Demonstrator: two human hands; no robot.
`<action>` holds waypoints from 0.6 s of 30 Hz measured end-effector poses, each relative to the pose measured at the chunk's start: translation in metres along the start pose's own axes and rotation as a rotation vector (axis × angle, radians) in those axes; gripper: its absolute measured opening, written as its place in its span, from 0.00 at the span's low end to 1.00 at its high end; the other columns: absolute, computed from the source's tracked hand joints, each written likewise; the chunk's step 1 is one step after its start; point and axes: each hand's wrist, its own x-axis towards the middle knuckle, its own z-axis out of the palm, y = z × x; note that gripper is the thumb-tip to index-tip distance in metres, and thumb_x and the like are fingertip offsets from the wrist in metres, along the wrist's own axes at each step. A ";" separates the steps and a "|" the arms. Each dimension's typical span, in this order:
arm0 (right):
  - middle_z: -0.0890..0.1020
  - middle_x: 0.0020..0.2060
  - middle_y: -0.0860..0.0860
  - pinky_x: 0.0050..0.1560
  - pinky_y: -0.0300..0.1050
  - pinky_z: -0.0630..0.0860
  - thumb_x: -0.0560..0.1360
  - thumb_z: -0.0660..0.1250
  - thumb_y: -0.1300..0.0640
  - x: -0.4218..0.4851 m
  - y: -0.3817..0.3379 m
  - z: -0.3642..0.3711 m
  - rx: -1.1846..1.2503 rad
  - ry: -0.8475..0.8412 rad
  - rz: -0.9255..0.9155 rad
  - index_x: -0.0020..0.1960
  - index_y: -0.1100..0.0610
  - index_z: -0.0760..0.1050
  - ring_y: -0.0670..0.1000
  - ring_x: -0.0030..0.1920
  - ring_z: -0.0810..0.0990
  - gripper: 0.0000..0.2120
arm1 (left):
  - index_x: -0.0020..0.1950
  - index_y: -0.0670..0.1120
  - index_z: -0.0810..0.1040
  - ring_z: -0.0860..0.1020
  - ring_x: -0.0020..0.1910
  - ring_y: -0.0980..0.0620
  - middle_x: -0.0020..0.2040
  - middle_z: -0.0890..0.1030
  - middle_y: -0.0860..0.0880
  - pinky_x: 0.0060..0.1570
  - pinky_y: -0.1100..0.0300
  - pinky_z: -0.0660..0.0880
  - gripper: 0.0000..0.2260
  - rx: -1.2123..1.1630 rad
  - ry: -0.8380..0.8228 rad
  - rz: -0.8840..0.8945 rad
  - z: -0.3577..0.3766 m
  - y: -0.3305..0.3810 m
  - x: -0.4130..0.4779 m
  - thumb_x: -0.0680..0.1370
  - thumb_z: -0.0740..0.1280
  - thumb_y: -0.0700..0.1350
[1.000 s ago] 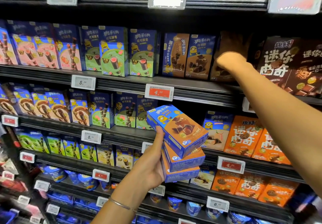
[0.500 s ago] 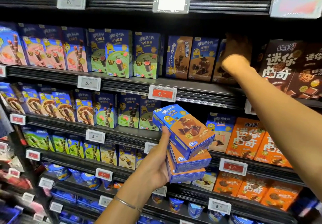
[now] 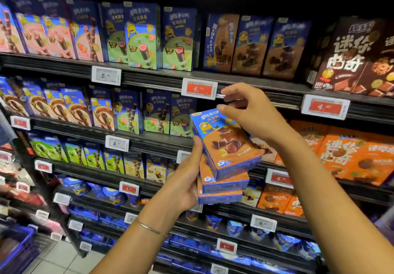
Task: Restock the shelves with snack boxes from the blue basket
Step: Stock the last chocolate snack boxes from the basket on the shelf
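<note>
My left hand [image 3: 185, 179] holds a stack of three blue-and-brown snack boxes [image 3: 226, 152] in front of the shelves, thumb against the top box's left side. My right hand [image 3: 249, 111] hovers just above the top box, fingers spread and curled, empty, near its upper end. On the upper shelf stand three matching blue-and-brown boxes [image 3: 251, 45] side by side. A corner of the blue basket [image 3: 15, 246] shows at the bottom left, blurred.
Shelves [image 3: 149, 75] run across the view, packed with blue, green and pink wafer-roll boxes on the left, dark brown cookie boxes [image 3: 354, 58] and orange boxes [image 3: 351, 158] on the right. Price tags [image 3: 199, 88] line the shelf edges. Cups sit on lower rows.
My right hand has come away from the upper shelf, down to just above the stack in my left hand. A third matching box now stands on that shelf. The view has tilted down.
</note>
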 end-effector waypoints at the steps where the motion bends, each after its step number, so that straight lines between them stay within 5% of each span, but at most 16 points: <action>1: 0.81 0.57 0.48 0.60 0.46 0.78 0.74 0.76 0.51 -0.005 0.003 0.003 -0.022 -0.026 0.073 0.66 0.52 0.76 0.46 0.54 0.81 0.22 | 0.69 0.49 0.81 0.82 0.64 0.38 0.65 0.84 0.41 0.70 0.35 0.72 0.41 -0.001 0.000 0.002 -0.001 -0.001 -0.001 0.63 0.67 0.73; 3: 0.82 0.57 0.49 0.57 0.49 0.80 0.73 0.76 0.46 -0.013 0.008 0.008 -0.001 -0.111 0.220 0.68 0.50 0.73 0.48 0.53 0.84 0.26 | 0.71 0.49 0.80 0.81 0.65 0.38 0.66 0.83 0.41 0.71 0.35 0.71 0.40 -0.012 -0.002 0.008 -0.005 -0.003 -0.002 0.66 0.65 0.72; 7: 0.87 0.47 0.49 0.37 0.40 0.80 0.75 0.75 0.47 -0.020 0.006 0.009 0.156 -0.158 0.292 0.60 0.51 0.79 0.47 0.42 0.87 0.17 | 0.71 0.49 0.80 0.80 0.66 0.37 0.67 0.82 0.41 0.72 0.36 0.70 0.38 -0.010 -0.008 0.003 -0.012 -0.005 -0.003 0.69 0.64 0.72; 14: 0.87 0.51 0.53 0.41 0.43 0.84 0.75 0.74 0.59 -0.025 -0.007 -0.014 0.349 -0.230 0.229 0.61 0.52 0.78 0.51 0.47 0.88 0.16 | 0.66 0.48 0.84 0.81 0.65 0.37 0.66 0.82 0.39 0.70 0.35 0.72 0.27 -0.050 0.004 -0.053 -0.023 -0.009 -0.011 0.76 0.70 0.66; 18: 0.87 0.50 0.50 0.32 0.36 0.79 0.75 0.74 0.61 -0.008 -0.028 -0.036 0.448 -0.022 0.067 0.63 0.52 0.78 0.47 0.45 0.87 0.17 | 0.62 0.48 0.86 0.84 0.61 0.38 0.63 0.84 0.39 0.61 0.37 0.79 0.26 -0.109 0.025 -0.075 -0.026 -0.003 -0.014 0.74 0.71 0.65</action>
